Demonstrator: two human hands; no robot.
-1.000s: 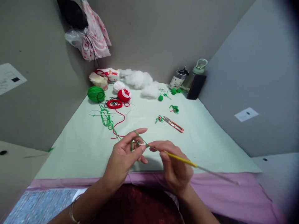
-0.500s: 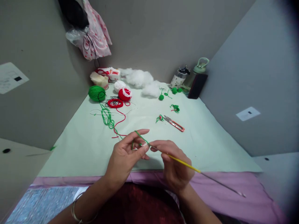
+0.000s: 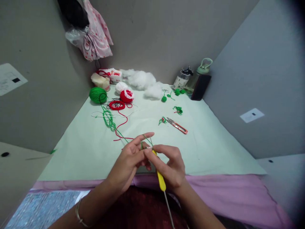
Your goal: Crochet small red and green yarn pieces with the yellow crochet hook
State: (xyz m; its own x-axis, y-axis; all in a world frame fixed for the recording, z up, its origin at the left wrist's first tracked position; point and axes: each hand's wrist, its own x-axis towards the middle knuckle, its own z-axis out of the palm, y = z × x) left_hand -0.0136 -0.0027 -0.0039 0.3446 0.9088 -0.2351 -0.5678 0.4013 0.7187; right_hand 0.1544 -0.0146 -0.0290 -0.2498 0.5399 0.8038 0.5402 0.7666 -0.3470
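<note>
My right hand (image 3: pixel 169 165) grips a crochet hook (image 3: pixel 161 179) by its yellow handle, the metal shaft trailing down toward my lap. The hook's thin tip rises by my left forefinger. Between the fingertips of my left hand (image 3: pixel 130 160) is a small white and green crochet piece (image 3: pixel 149 147), mostly covered by the fingers. Green yarn (image 3: pixel 147 140) loops over the raised left forefinger and down to the piece. From there a strand leads back to loose green coils (image 3: pixel 109 121) and the green yarn ball (image 3: pixel 98 95).
Thread snips (image 3: pixel 177 126) lie beyond my right hand, beside a small red and green crochet scrap (image 3: pixel 163 120). A red and white yarn ball (image 3: pixel 126 95) sits at the left. White stuffing (image 3: pixel 143 80), a bottle (image 3: pixel 205 68) and a dark phone (image 3: pixel 201 87) stand along the back.
My right hand has turned the crochet hook from pointing out to the right to nearly upright, its handle end now toward me. The right thumb has come close to the left fingertips.
</note>
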